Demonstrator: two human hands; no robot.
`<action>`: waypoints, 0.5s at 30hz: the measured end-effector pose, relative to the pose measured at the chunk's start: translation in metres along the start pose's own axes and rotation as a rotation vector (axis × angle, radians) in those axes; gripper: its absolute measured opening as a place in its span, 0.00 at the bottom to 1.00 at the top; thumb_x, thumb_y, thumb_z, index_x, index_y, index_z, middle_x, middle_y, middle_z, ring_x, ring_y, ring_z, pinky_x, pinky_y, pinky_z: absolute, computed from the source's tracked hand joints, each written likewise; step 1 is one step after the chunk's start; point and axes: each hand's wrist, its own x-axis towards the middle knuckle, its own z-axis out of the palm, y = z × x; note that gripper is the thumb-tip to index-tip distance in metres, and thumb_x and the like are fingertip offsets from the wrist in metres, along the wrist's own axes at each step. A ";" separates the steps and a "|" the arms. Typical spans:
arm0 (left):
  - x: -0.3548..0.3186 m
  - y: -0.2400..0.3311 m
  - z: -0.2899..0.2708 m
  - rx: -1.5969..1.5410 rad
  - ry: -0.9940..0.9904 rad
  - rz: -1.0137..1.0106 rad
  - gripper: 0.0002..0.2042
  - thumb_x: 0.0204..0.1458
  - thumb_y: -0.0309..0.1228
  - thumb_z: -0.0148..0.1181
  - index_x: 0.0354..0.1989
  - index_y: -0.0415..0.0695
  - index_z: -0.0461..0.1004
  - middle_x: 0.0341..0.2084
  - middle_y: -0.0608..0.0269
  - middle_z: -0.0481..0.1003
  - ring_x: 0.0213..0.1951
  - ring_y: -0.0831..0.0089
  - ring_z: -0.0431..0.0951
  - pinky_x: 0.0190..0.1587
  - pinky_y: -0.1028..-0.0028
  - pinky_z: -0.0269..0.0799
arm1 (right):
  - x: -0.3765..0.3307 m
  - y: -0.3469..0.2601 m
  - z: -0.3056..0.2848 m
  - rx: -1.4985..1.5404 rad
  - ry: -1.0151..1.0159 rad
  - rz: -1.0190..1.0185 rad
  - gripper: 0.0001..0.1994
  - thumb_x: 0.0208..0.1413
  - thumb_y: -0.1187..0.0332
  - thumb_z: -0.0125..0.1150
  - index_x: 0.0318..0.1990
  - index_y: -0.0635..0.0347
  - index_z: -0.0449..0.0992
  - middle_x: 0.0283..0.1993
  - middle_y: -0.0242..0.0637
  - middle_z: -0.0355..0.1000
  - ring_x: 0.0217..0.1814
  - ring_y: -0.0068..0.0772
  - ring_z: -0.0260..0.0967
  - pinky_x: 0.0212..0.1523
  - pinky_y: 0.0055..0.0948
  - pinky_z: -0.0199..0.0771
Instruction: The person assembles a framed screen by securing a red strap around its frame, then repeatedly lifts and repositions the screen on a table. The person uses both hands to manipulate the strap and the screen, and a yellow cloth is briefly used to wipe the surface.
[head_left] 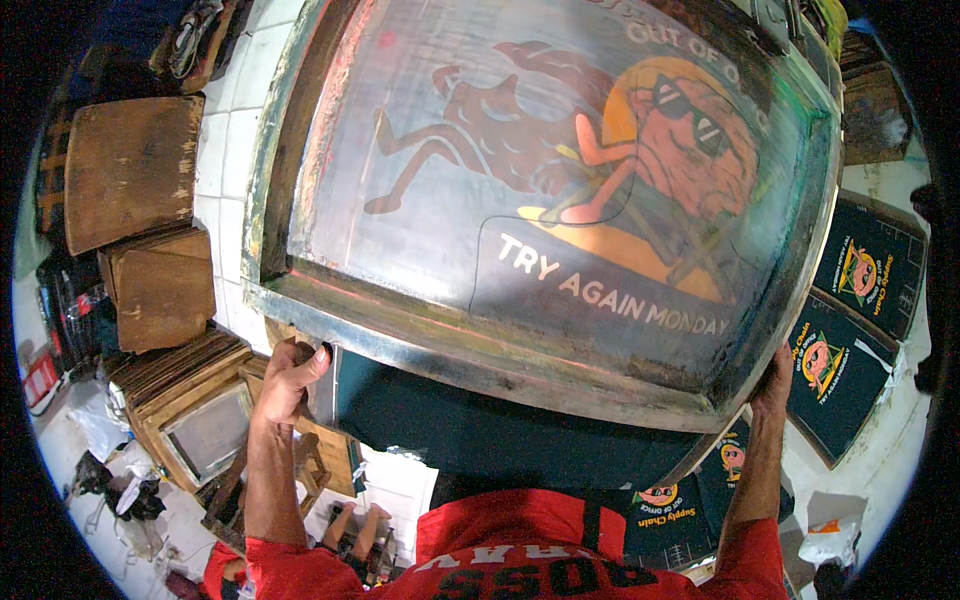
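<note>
A large screen-printing frame [470, 352] with a worn, paint-stained border fills the upper middle, tilted slightly. Through its mesh show a running cartoon figure in sunglasses, an orange disc and pale lettering. At the frame's lower left corner, my left hand [288, 385] is closed with the thumb up against the edge. My right hand [772, 378] grips by the lower right corner; its fingers are mostly hidden behind the rim. Below the frame, nearer to me, lies a board covered in dark cloth [480, 425], partly hidden by the frame.
Dark printed cloth panels [828, 375] on boards lie to the right, with more beside my right forearm. Brown boards [135, 175] are stacked at left, above a pile of wooden frames [205, 435]. Plastic bags [125, 500] litter the lower left; white tiles [228, 150] show beyond.
</note>
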 end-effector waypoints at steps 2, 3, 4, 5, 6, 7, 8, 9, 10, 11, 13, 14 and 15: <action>0.000 -0.001 -0.001 -0.038 -0.048 0.021 0.29 0.49 0.35 0.73 0.55 0.33 0.68 0.49 0.55 0.76 0.51 0.64 0.73 0.57 0.67 0.64 | 0.000 0.000 0.000 0.002 -0.001 0.030 0.19 0.63 0.57 0.61 0.52 0.62 0.71 0.42 0.33 0.75 0.39 0.28 0.75 0.40 0.28 0.79; 0.001 -0.002 -0.001 -0.047 -0.062 0.024 0.29 0.49 0.35 0.73 0.55 0.33 0.68 0.49 0.55 0.76 0.51 0.64 0.73 0.58 0.67 0.64 | 0.000 0.000 0.000 0.009 -0.009 0.024 0.19 0.63 0.57 0.61 0.53 0.62 0.70 0.42 0.33 0.75 0.40 0.28 0.76 0.40 0.29 0.79; 0.001 -0.002 0.000 -0.041 -0.057 0.024 0.30 0.49 0.36 0.73 0.55 0.33 0.67 0.49 0.55 0.76 0.51 0.64 0.73 0.58 0.67 0.64 | 0.000 -0.001 0.000 0.017 -0.017 0.018 0.19 0.63 0.57 0.61 0.53 0.62 0.70 0.43 0.34 0.75 0.40 0.28 0.76 0.40 0.30 0.79; 0.001 -0.001 0.000 -0.035 -0.052 0.024 0.30 0.49 0.36 0.73 0.56 0.33 0.67 0.49 0.55 0.76 0.52 0.64 0.73 0.58 0.66 0.64 | 0.000 -0.001 0.000 0.026 -0.033 0.019 0.19 0.63 0.58 0.61 0.53 0.62 0.70 0.43 0.34 0.76 0.40 0.29 0.76 0.40 0.30 0.79; 0.001 0.000 0.000 -0.016 -0.035 0.023 0.30 0.48 0.36 0.73 0.56 0.33 0.67 0.49 0.55 0.75 0.52 0.64 0.73 0.58 0.66 0.63 | 0.000 -0.001 0.001 0.030 -0.032 0.014 0.20 0.63 0.58 0.62 0.54 0.62 0.70 0.44 0.34 0.76 0.40 0.29 0.76 0.40 0.31 0.79; 0.001 0.000 0.000 -0.021 -0.051 0.023 0.31 0.48 0.35 0.73 0.56 0.33 0.67 0.50 0.56 0.75 0.52 0.64 0.73 0.58 0.66 0.63 | 0.000 -0.001 0.001 0.035 -0.038 0.016 0.20 0.63 0.57 0.62 0.54 0.62 0.70 0.44 0.35 0.76 0.41 0.30 0.76 0.41 0.32 0.80; 0.000 0.002 0.000 -0.013 -0.056 0.022 0.31 0.48 0.35 0.73 0.57 0.33 0.66 0.50 0.56 0.75 0.52 0.64 0.73 0.59 0.66 0.63 | 0.000 0.000 0.001 0.044 -0.057 0.017 0.21 0.62 0.57 0.62 0.55 0.62 0.70 0.45 0.35 0.76 0.41 0.31 0.76 0.41 0.32 0.80; 0.000 0.003 0.001 0.006 -0.035 0.013 0.31 0.48 0.35 0.73 0.57 0.33 0.66 0.50 0.56 0.75 0.52 0.64 0.73 0.59 0.66 0.63 | 0.000 0.000 0.000 0.048 -0.045 0.022 0.21 0.62 0.58 0.62 0.55 0.62 0.69 0.45 0.35 0.76 0.42 0.31 0.77 0.42 0.32 0.80; 0.000 0.004 0.001 -0.018 -0.074 0.025 0.32 0.48 0.35 0.73 0.58 0.33 0.66 0.50 0.56 0.75 0.52 0.64 0.73 0.59 0.66 0.63 | 0.000 0.001 0.000 0.055 -0.046 0.027 0.21 0.62 0.58 0.63 0.55 0.62 0.69 0.46 0.35 0.76 0.42 0.31 0.77 0.42 0.33 0.80; -0.001 0.005 0.002 -0.031 -0.087 0.029 0.32 0.48 0.35 0.74 0.58 0.33 0.66 0.50 0.57 0.75 0.52 0.64 0.73 0.59 0.66 0.63 | 0.000 0.001 -0.001 0.059 -0.046 0.038 0.21 0.62 0.58 0.63 0.55 0.62 0.69 0.46 0.35 0.76 0.43 0.32 0.77 0.42 0.33 0.80; -0.002 0.006 0.003 -0.049 -0.097 0.038 0.33 0.48 0.34 0.73 0.59 0.34 0.65 0.51 0.57 0.75 0.53 0.64 0.72 0.59 0.66 0.62 | 0.000 0.002 -0.003 0.066 -0.029 0.038 0.22 0.62 0.58 0.63 0.56 0.61 0.69 0.47 0.35 0.76 0.43 0.32 0.77 0.43 0.33 0.80; -0.003 0.006 0.003 -0.054 -0.095 0.042 0.33 0.48 0.34 0.73 0.60 0.34 0.65 0.51 0.57 0.75 0.53 0.64 0.72 0.60 0.65 0.62 | 0.000 0.003 -0.004 0.071 -0.021 0.042 0.22 0.62 0.58 0.63 0.57 0.61 0.69 0.47 0.35 0.76 0.43 0.32 0.77 0.43 0.33 0.80; -0.003 0.007 0.004 -0.057 -0.098 0.055 0.33 0.48 0.34 0.73 0.60 0.35 0.65 0.52 0.57 0.74 0.53 0.64 0.72 0.60 0.65 0.62 | 0.000 0.003 -0.004 0.074 -0.024 0.039 0.22 0.61 0.58 0.63 0.57 0.61 0.68 0.47 0.36 0.76 0.43 0.32 0.77 0.43 0.34 0.80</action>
